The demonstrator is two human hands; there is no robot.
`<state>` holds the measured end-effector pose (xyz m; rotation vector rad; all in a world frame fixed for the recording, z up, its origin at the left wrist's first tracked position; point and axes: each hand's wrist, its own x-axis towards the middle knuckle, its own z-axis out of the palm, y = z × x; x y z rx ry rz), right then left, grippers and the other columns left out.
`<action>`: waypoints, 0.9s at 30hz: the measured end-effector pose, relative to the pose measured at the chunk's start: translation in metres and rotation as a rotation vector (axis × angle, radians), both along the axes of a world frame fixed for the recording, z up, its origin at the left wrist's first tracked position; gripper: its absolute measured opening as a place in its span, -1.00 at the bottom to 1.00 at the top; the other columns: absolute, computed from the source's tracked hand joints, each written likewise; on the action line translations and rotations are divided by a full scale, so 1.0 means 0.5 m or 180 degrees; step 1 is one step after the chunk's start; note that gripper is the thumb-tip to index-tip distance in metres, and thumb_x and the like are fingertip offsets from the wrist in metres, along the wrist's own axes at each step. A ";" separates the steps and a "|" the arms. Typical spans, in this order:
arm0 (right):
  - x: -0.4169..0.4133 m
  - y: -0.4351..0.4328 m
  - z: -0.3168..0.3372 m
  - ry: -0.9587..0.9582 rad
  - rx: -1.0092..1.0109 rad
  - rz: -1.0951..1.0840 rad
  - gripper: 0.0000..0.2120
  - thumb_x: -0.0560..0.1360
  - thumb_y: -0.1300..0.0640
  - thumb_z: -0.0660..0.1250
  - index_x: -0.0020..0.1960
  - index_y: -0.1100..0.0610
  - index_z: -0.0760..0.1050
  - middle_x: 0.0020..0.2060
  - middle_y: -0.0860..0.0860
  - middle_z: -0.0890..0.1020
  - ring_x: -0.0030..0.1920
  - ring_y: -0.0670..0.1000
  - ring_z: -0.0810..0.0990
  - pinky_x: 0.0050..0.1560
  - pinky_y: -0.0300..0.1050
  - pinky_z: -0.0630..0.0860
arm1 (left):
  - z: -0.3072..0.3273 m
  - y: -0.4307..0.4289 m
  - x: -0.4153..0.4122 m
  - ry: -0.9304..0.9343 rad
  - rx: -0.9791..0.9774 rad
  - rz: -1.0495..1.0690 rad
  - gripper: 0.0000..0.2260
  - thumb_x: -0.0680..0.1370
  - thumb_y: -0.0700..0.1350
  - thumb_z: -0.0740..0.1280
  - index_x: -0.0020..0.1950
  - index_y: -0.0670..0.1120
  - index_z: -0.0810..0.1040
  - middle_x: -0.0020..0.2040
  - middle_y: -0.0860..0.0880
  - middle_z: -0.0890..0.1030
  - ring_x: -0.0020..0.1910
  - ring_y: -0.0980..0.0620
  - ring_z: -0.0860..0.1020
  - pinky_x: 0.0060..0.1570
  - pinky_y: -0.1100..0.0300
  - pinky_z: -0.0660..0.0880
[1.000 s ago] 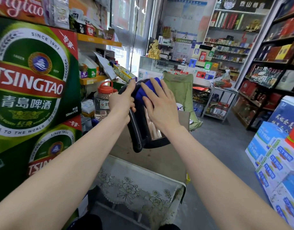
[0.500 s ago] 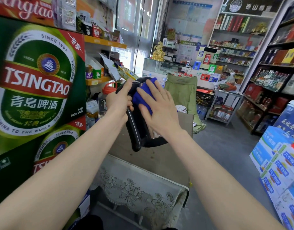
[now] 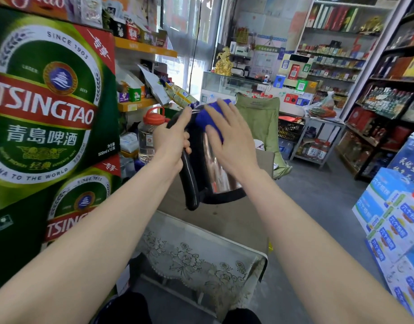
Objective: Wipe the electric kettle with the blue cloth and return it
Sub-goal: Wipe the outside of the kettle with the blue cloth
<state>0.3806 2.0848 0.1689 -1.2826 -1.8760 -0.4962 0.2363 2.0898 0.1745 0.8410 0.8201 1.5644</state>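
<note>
The left hand (image 3: 172,142) curls its fingers around the black handle of the electric kettle (image 3: 216,169) and holds it in the air, just behind the lace-covered table (image 3: 196,256). The right hand (image 3: 231,143), fingers straight and spread, presses the blue cloth (image 3: 209,119) on the kettle's upper side. Beer cartons (image 3: 44,108) stand at the left.

Bright daylight from blown-out window (image 3: 192,43), glare on kettle (image 3: 221,169), wide-angle bending at edges, slight softness

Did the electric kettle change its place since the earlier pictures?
No. The electric kettle is held up in the same spot as before, its black handle still right beside the red-lidded jar.
</note>
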 end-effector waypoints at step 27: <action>0.005 0.027 0.054 0.1552 -0.1240 -0.0346 -0.59 0.70 -0.02 0.04 0.49 -0.01 0.40 0.38 0.06 0.55 0.37 0.15 0.50 0.17 -0.06 0.40 | -0.034 0.013 -0.007 -0.0510 -0.0345 0.0002 -0.75 0.47 0.06 0.48 -0.05 -0.09 0.57 -0.50 0.06 0.35 -0.55 0.13 0.28 -0.54 0.26 0.27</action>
